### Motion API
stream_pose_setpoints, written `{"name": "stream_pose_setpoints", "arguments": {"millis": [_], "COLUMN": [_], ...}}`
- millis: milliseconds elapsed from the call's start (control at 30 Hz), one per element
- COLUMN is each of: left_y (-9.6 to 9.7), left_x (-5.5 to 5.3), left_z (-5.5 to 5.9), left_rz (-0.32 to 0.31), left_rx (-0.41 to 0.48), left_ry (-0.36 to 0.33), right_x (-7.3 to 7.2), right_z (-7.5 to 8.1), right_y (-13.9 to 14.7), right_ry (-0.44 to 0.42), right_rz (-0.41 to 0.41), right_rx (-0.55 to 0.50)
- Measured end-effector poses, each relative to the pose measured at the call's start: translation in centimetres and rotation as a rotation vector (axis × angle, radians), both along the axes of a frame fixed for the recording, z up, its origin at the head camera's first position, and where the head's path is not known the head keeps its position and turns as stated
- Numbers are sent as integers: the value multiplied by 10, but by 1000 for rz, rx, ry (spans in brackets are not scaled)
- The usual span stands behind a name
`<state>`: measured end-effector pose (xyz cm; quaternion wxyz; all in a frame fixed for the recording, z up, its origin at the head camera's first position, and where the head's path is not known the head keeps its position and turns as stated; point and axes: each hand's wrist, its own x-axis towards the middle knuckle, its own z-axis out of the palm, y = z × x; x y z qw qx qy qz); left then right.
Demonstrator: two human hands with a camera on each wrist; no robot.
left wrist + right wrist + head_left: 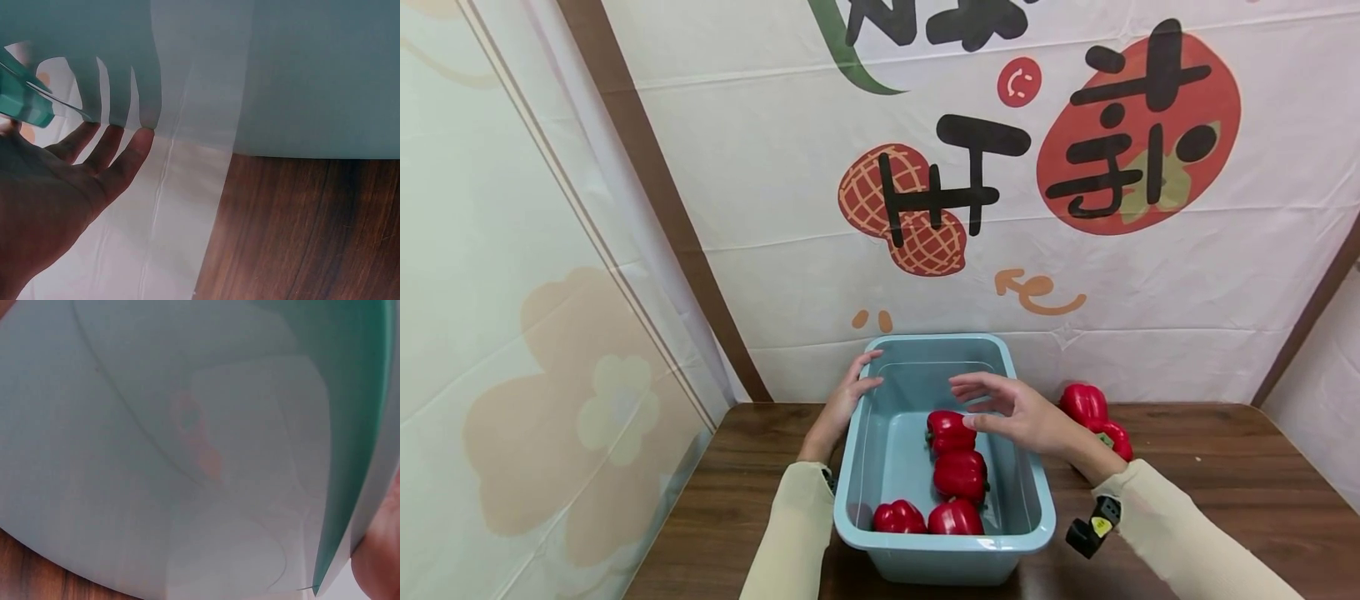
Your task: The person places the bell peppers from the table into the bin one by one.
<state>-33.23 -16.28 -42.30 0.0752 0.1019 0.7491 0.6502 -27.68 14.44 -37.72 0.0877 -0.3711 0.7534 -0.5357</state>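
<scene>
A light blue plastic bin (pixel 891 450) stands on the wooden table, with several red bell peppers (pixel 961 477) inside, toward its front and right. My left hand (pixel 846 400) is at the bin's left rim, and in the left wrist view its fingertips (pixel 145 134) touch the glossy outer wall. Over the bin's right side hovers my right hand (pixel 1011 408), fingers loosely bent and holding nothing. Its thumb overlaps the rearmost pepper (pixel 950 432) in the head view. The right wrist view mostly shows the bin's outer wall (pixel 125 487), with part of the hand at the right edge.
More red bell peppers (pixel 1084 404) lie on the table to the right of the bin, partly behind my right forearm. A printed white cloth (pixel 790 275) hangs right behind the table, and another covers the left side. The wooden tabletop (pixel 1240 467) extends to the right.
</scene>
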Motion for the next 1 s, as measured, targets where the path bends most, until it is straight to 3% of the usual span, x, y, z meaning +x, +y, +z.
{"name": "stream_pose_setpoints", "arguments": {"millis": [533, 833, 1000], "left_y": [2, 2, 1], "left_x": [-3, -4, -4], "left_z": [0, 1, 0], "left_rz": [-3, 3, 15], "left_rx": [-34, -12, -3], "left_ry": [-5, -14, -18], "right_x": [7, 5, 7], "right_z": [1, 5, 10], "right_y": [7, 15, 27], "right_ry": [58, 72, 102], "right_rz": [-59, -36, -72], "right_rx": [-106, -152, -159]}}
